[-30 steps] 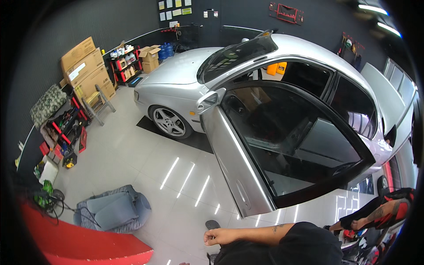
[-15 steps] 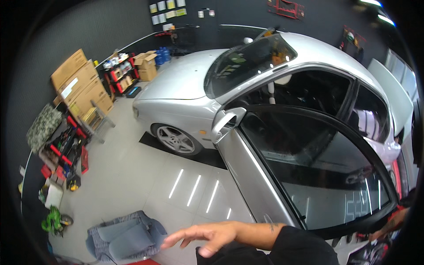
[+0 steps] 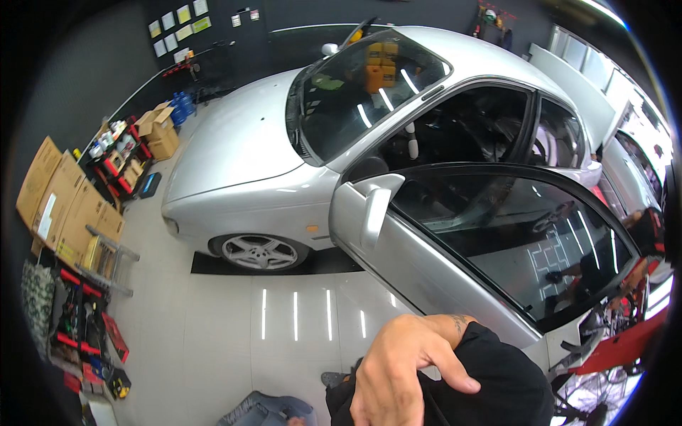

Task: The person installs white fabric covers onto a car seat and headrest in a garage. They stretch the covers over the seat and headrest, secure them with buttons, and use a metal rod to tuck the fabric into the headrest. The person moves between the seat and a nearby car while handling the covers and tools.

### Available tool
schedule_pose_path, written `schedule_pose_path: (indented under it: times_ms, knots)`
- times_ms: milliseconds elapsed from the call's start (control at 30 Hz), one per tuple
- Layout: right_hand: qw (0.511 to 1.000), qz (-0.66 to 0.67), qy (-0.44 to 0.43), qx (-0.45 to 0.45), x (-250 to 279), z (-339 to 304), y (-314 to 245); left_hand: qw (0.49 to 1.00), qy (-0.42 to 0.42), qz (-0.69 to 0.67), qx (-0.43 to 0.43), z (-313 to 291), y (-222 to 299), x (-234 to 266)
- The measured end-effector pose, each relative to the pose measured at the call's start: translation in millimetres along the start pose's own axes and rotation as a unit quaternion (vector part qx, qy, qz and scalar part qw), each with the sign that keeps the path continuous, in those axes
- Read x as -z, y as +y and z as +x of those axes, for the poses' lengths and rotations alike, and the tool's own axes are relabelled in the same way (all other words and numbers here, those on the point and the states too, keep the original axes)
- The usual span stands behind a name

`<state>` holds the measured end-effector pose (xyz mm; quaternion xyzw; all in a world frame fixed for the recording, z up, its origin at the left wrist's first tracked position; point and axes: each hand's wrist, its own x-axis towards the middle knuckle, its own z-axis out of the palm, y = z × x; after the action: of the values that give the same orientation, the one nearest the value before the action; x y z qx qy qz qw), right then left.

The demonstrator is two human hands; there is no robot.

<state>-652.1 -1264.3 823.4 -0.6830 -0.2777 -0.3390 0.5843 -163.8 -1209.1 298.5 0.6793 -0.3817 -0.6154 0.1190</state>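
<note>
The right hand [image 3: 398, 373] is loose, thumb apart from fingers, nothing visible in it; the left hand [image 3: 296, 421] barely shows, state unclear. Beyond, the swung-out silver car door [image 3: 426, 270] slants lengthwise from its mirror [image 3: 374, 216] toward lower right.

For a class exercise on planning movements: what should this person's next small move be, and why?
Probably to lift the right hand to the near edge of the silver car door and steady it. The door stands open close by, and the hand looks empty, its thumb spread, though the lower picture edge cuts off its fingertips.
</note>
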Motion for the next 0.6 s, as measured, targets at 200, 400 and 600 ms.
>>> schedule_pose_path:
  times_ms: [200,400,600]
  knots:
    - [0.965,-0.024,0.262,-0.004,77.0,-25.7,52.3,0.989,0.118,0.041,-0.076,161.2,189.4,69.8]
    - [0.938,-0.145,0.31,-0.054,203.1,-2.8,80.3,0.984,0.081,0.112,-0.115,230.6,303.8,81.4]
    - [0.958,-0.144,0.219,0.114,361.8,54.8,125.3,0.99,0.104,0.083,-0.036,243.1,280.2,113.4]
